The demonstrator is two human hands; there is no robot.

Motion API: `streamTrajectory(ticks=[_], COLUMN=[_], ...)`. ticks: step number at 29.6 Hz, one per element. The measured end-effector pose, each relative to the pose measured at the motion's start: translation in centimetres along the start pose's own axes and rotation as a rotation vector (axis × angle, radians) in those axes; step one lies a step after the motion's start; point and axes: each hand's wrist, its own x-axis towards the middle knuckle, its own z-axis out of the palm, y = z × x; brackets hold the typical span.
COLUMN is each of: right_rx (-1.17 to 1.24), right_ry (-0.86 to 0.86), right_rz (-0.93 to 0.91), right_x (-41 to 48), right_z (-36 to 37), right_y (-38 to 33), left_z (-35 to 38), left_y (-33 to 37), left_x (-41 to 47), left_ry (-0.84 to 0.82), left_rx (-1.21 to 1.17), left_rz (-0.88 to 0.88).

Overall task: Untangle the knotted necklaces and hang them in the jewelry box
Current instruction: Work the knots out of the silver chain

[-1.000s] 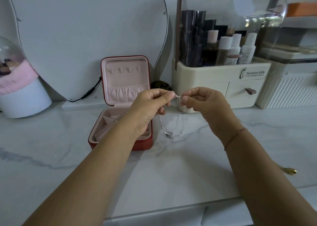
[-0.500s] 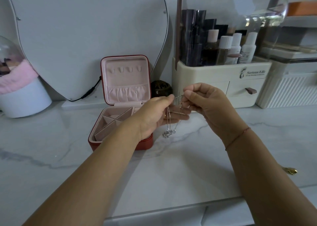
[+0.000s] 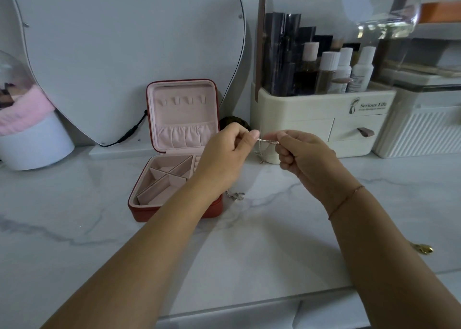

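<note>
A thin silver necklace chain (image 3: 268,142) is stretched between my two hands above the marble counter. My left hand (image 3: 224,159) pinches one end between thumb and forefinger, and my right hand (image 3: 303,157) pinches the other. Short loops of chain hang below the stretched part. A silver pendant (image 3: 234,195) shows just under my left wrist, next to the box. The red jewelry box (image 3: 174,211) stands open to the left of my hands, with pink lining, small hooks in its upright lid (image 3: 182,114) and divided compartments in the base.
A heart-shaped mirror (image 3: 129,54) leans at the back left. A cream cosmetics organizer (image 3: 324,119) with bottles stands behind my hands, a ribbed white container (image 3: 421,134) to its right. A white tub with pink cloth (image 3: 30,139) sits far left. A small gold object (image 3: 424,248) lies right.
My hands have drawn apart and risen slightly, pulling the chain taut between them. The left hand, which cupped the hanging chain, now pinches one end; the pendant sits lower by the box.
</note>
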Motion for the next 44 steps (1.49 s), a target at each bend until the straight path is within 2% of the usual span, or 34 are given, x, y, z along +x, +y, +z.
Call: streamTrajectory(ticks=[7, 11, 14, 19, 22, 26, 30, 37, 41, 44], right_rx=[-0.109, -0.088, -0.035, 0.256, 0.235, 0.105, 0.115, 0.244, 0.273, 0.289], right_ry=[-0.198, -0.223, -0.273, -0.37, -0.277, -0.094, -0.086, -0.122, -0.148, -0.14], right_rz=[0.026, 0.05, 0.081, 0.199, 0.158, 0.006, -0.043, -0.086, -0.084, -0.054], right_x=[-0.4, -0.5, -0.6, -0.8, -0.5, -0.2, -0.3, -0.3, -0.3, -0.2], right_z=[0.2, 0.3, 0.3, 0.2, 0.2, -0.1, 0.0, -0.2, -0.1, -0.2], right_y=[0.0, 0.1, 0.0, -0.5, -0.6, -0.2, -0.3, -0.5, -0.5, -0.5], left_z=[0.0, 0.0, 0.1, -0.4, -0.4, -0.5, -0.6, -0.9, -0.8, -0.9], left_y=[0.1, 0.2, 0.1, -0.5, -0.9, -1.1, -1.0, -0.3, -0.1, 0.1], left_x=[0.2, 0.1, 0.1, 0.5, 0.6, 0.5, 0.5, 0.3, 0.1, 0.1], left_ry=[0.11, 0.108, 0.14, 0.199, 0.182, 0.147, 0.064, -0.184, -0.344, -0.399], left_rx=[-0.077, -0.084, -0.08, -0.058, -0.077, -0.183, -0.254, -0.518, -0.498, -0.466], left_rz=[0.025, 0.03, 0.026, -0.04, -0.11, -0.177, -0.237, -0.513, -0.556, -0.561])
